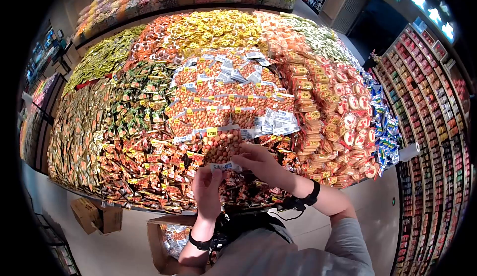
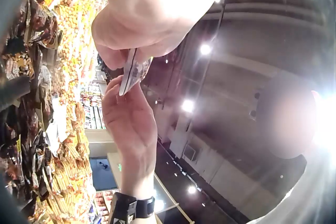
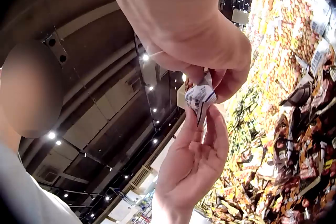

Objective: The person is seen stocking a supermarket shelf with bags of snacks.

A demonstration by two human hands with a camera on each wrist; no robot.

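Observation:
Both hands hold a clear packet of round brown nuts or balls (image 1: 221, 144), with a yellow label at its top and a white printed strip along its near edge. My left hand (image 1: 206, 194) pinches that strip's left end between thumb and fingers. At its right end my right hand (image 1: 263, 164) grips the lower corner. In the right wrist view the white end of the packet (image 3: 200, 98) shows creased between the two hands' fingertips. Its edge (image 2: 128, 71) appears side-on in the left wrist view. Beneath lies a pile of similar packets (image 1: 208, 99).
Heaps of wrapped snacks cover the display, with dark wrappers (image 1: 134, 97) left and red-and-clear packs (image 1: 343, 112) right. White-backed packets (image 1: 278, 123) lie just beyond my right hand. An open carton (image 1: 155, 246) and a brown box (image 1: 97, 216) stand below the near edge. Shelves (image 1: 432, 127) rise at right.

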